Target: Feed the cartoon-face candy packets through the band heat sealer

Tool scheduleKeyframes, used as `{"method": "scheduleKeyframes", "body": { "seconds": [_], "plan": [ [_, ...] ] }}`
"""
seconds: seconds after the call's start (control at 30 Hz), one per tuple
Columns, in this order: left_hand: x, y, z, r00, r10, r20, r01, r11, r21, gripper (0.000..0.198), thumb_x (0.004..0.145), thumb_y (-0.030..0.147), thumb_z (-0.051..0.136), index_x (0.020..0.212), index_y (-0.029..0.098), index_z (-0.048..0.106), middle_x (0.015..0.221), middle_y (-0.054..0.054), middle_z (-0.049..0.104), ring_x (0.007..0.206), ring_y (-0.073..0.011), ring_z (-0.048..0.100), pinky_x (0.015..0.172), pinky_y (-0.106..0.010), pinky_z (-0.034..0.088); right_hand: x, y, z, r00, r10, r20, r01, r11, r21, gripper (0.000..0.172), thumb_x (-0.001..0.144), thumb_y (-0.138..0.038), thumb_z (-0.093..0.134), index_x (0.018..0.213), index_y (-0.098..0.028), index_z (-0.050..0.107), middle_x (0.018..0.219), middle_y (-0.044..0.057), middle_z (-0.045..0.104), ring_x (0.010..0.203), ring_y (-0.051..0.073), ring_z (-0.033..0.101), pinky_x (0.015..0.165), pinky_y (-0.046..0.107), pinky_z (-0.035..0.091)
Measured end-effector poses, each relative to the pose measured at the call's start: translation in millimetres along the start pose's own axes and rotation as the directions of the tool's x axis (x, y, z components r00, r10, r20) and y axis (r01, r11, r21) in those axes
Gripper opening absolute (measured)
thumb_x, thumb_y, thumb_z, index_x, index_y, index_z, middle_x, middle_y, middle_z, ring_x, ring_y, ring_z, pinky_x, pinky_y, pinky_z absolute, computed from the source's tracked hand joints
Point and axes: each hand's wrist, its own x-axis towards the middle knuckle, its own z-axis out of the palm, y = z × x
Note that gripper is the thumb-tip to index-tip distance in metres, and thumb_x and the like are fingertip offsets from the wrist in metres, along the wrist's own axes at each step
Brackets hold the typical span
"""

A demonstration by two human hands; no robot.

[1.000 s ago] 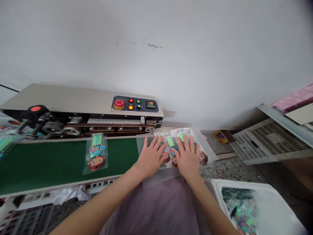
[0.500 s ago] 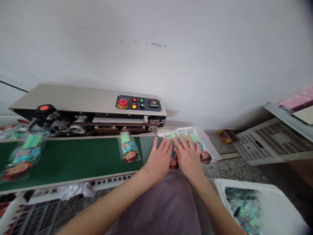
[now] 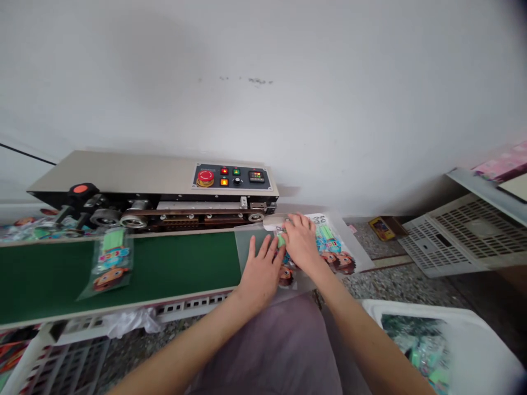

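Observation:
My left hand lies palm down with fingers spread, its fingertips on a clear plastic packet at the belt's right end. That packet holds green strips and a brown-haired cartoon figure. Across its top edge, the fingers of my right hand are bent and closed on the plastic; part of the packet is hidden beneath both hands. More such packets lie side by side to the right on a translucent sheet. Another packet rides on the green conveyor belt, to the left.
Behind the belt stands a band sealing machine with a lit control panel. Finished-looking packets pile up at far left. A white tub with packets stands at lower right, and a grey plastic crate lies beyond it.
The packet on the belt has travelled left, and the one at far left is gone from the belt. My right hand has moved left and up, its fingers now bent. My left hand shifted slightly.

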Motion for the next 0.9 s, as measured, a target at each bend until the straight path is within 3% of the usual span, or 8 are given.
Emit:
{"method": "scheduleKeyframes", "body": {
  "seconds": [0.23,0.3,0.37,0.47,0.6,0.67,0.8,0.9],
  "plan": [
    [-4,-3,-16.1,0.99,-0.097,-0.098,0.058,0.938,-0.34,0.059,0.095,0.018,0.053,0.152,0.013,0.038,0.16,-0.019,0.037,0.148,-0.0336,0.035,0.12,-0.062,0.024,-6,-4,-26,0.996,0.025,-0.086,-0.009,0.984,0.179,0.018,0.091,-0.01,0.047,0.089,-0.017,0.064,0.119,0.014,0.065,0.117,0.032,0.051,0.098,0.047,0.037],
    [-3,-3,-24.8,0.957,-0.259,-0.132,0.137,0.803,-0.581,0.063,0.09,0.017,0.058,0.15,0.015,0.039,0.152,-0.018,0.049,0.135,-0.0288,0.051,0.111,-0.049,0.041,-22,-7,-40,0.992,-0.009,-0.13,0.051,0.944,0.326,0.015,0.093,-0.013,0.046,0.087,-0.02,0.059,0.106,0.01,0.066,0.102,0.027,0.055,0.09,0.042,0.04],
    [-2,-2,-31.4,0.929,-0.363,-0.066,0.18,0.602,-0.778,0.041,0.088,0.021,0.061,0.129,0.017,0.06,0.119,-0.01,0.07,0.102,-0.0227,0.066,0.087,-0.035,0.052,-42,-10,-50,0.992,-0.029,-0.122,0.085,0.871,0.484,0.013,0.094,-0.017,0.046,0.085,-0.022,0.055,0.092,0.005,0.062,0.09,0.023,0.055,0.082,0.036,0.042],
    [-3,2,-33.6,0.933,-0.358,0.035,0.172,0.359,-0.917,0.01,0.085,0.024,0.06,0.083,0.018,0.067,0.069,0.002,0.06,0.065,-0.0135,0.054,0.062,-0.024,0.042,-65,-16,-57,0.997,0.066,-0.035,-0.026,0.751,0.659,0.006,0.094,-0.022,0.05,0.094,-0.023,0.056,0.088,0.002,0.061,0.084,0.02,0.057,0.076,0.032,0.043],
    [-7,2,-29.4,0.94,-0.338,0.044,0.119,0.206,-0.971,0.018,0.086,0.032,0.06,0.077,0.017,0.064,0.066,0.003,0.056,0.063,-0.0118,0.05,0.058,-0.022,0.037,-70,-12,-72,0.996,0.062,0.063,-0.089,0.723,0.685,0.012,0.091,-0.027,0.053,0.081,-0.023,0.059,0.079,0.0,0.059,0.077,0.019,0.056,0.072,0.031,0.04],
    [-3,1,-28.6,0.956,-0.29,0.048,0.128,0.264,-0.956,0.034,0.096,0.041,0.048,0.08,0.016,0.065,0.069,0.001,0.061,0.064,-0.0133,0.055,0.059,-0.023,0.041,-69,-1,-90,0.992,0.041,0.12,-0.114,0.704,0.701,0.019,0.091,-0.03,0.054,0.074,-0.023,0.059,0.074,-0.001,0.057,0.073,0.018,0.054,0.069,0.03,0.038],
    [22,8,-22.6,0.971,-0.24,-0.023,0.14,0.638,-0.757,0.045,0.105,0.034,0.029,0.1,0.016,0.07,0.099,-0.009,0.074,0.093,-0.0209,0.068,0.085,-0.032,0.052,-72,30,-127,0.97,0.039,0.239,-0.209,0.63,0.748,0.021,0.09,-0.038,0.06,0.076,-0.023,0.064,0.074,-0.002,0.059,0.071,0.017,0.054,0.066,0.028,0.039],
    [44,18,-8.6,0.991,-0.129,-0.044,0.078,0.8,-0.594,0.038,0.101,0.032,0.047,0.132,0.015,0.061,0.144,-0.014,0.058,0.138,-0.0292,0.048,0.118,-0.049,0.033,-78,47,-135,0.963,0.042,0.265,-0.231,0.634,0.738,0.021,0.088,-0.041,0.063,0.077,-0.024,0.067,0.076,-0.001,0.062,0.073,0.017,0.055,0.068,0.028,0.04]
  ]
}}
